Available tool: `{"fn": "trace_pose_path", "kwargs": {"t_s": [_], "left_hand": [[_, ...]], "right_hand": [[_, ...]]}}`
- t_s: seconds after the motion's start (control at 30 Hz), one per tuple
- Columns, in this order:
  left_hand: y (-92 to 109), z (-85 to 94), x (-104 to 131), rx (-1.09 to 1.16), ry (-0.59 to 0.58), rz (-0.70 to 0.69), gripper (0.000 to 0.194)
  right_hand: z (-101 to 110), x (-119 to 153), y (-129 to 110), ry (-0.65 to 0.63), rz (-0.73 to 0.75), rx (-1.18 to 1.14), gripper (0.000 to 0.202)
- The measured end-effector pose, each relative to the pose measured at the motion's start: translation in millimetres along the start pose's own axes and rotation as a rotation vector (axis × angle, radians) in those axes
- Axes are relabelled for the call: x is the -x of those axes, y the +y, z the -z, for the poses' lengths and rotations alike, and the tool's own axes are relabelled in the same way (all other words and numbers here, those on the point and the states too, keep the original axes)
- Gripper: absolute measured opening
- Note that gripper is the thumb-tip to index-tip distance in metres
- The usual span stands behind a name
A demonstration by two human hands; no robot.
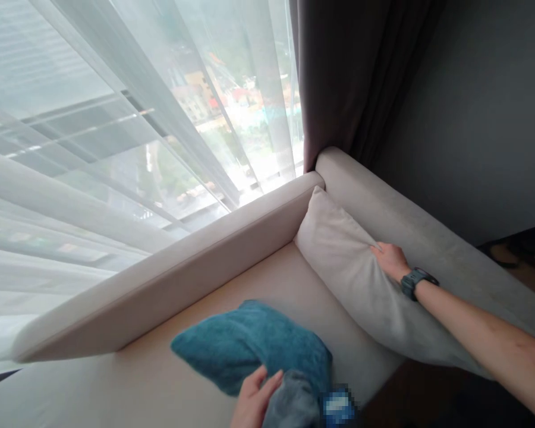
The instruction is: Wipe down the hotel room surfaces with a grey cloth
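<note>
A large beige cushion [339, 249] leans along the sofa's backrest. My right hand [390, 260], with a dark watch on its wrist, is closed on the cushion's upper edge, pulling the fabric into creases. Low in the view, my left hand [255, 397] has its fingers curled at a grey-blue cloth [293, 401], and seems to grip it. Just beyond those fingers, a teal plush pillow [249, 342] lies over the seat, slightly blurred. The cloth overlaps the pillow's near side; whether the two are joined I cannot tell.
The beige sofa [232, 246] has a low side along the window and a backrest [410, 220] on the right. Sheer curtains [129, 131] cover the window, and a dark curtain [339, 71] hangs in the corner. A pixelated blue patch shows at the bottom.
</note>
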State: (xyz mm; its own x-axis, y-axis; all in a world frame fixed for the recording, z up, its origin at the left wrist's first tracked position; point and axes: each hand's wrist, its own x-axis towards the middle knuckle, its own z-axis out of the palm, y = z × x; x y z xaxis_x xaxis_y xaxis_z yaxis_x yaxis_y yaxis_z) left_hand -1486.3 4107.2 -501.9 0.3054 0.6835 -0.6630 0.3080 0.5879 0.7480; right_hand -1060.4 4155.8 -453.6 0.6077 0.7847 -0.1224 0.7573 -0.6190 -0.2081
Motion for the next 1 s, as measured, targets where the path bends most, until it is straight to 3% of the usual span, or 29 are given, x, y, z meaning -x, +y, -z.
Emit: {"fn": "trace_pose_path", "kwargs": {"t_s": [0.1,0.2,0.33,0.43,0.53,0.67,0.73,0.83,0.9,1.0], "left_hand": [[51.3,-54.5,-37.5,-0.22,-0.091,-0.177,0.031],[87.3,-109.6,-71.6,-0.426,-0.138,-0.269,0.023],[116.0,-178.2,-99.2,-0.481,-0.172,-0.291,0.024],[128.8,-212.9,-101.0,-0.464,-0.234,-0.382,0.03],[138.7,-215.4,-85.8,-0.508,-0.291,-0.418,0.032],[144.3,-180.8,-54.0,-0.639,-0.502,-0.452,0.035],[140.1,-171.1,-39.9,-0.822,-0.628,-0.432,0.056],[121.8,-187.1,-25.3,-1.258,-0.727,-0.365,0.081],[103.6,-209.8,-19.6,-1.486,-0.733,-0.35,0.074],[78.2,-231.5,-14.1,-1.554,-0.772,-0.399,0.063]], "right_hand": [[7.7,-13.8,3.0,-0.001,0.03,0.008,0.025],[9.8,-19.3,8.1,0.014,-0.001,0.013,0.024],[8.9,-19.9,21.3,0.018,-0.038,-0.002,0.02],[19.7,-11.7,36.9,0.011,-0.023,-0.044,0.028],[34.1,18.4,61.0,-0.02,0.026,-0.066,0.038],[30.4,94.4,107.8,-0.047,0.034,-0.045,0.069],[17.5,132.1,133.2,-0.082,-0.011,-0.044,0.072],[-0.9,164.7,164.3,-0.073,-0.035,-0.053,0.053],[-4.4,168.2,177.2,-0.058,-0.079,-0.074,0.033],[4.1,161.0,186.9,-0.055,-0.156,-0.141,0.024]]}}
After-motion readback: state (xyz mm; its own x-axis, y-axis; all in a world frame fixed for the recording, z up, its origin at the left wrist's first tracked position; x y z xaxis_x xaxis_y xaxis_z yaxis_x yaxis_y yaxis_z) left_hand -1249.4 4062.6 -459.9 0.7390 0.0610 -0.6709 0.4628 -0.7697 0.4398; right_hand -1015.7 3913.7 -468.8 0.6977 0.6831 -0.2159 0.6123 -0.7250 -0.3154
